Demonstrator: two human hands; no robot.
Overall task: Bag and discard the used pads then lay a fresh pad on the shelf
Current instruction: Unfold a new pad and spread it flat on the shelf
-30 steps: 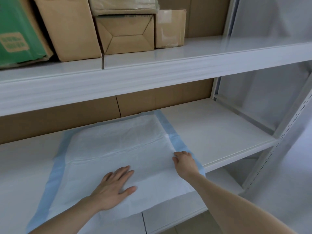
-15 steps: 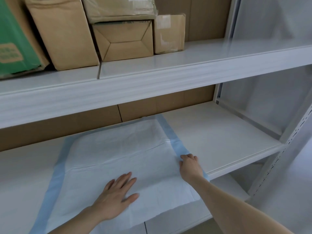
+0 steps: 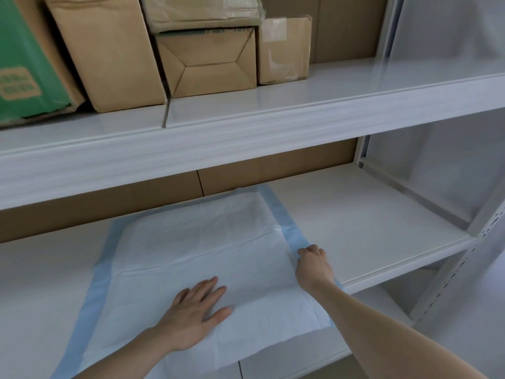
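Note:
A fresh white pad [image 3: 196,242] with a light blue border lies spread on the white middle shelf [image 3: 369,228]; its near edge hangs a little over the shelf front. My left hand [image 3: 196,310] lies flat on the pad's near middle with fingers straight and spread. My right hand [image 3: 313,265] has its fingers curled at the pad's right blue border and pinches that edge. No used pads or bag are in view.
The upper shelf [image 3: 273,116] juts out overhead with several cardboard boxes [image 3: 109,50] and a green box [image 3: 21,67] on it. A perforated upright post [image 3: 464,263] stands at the right. Brown cardboard backs the middle shelf.
My right hand has slid a little farther along the pad's right border. My left hand has stayed flat on the pad. The view has tilted slightly.

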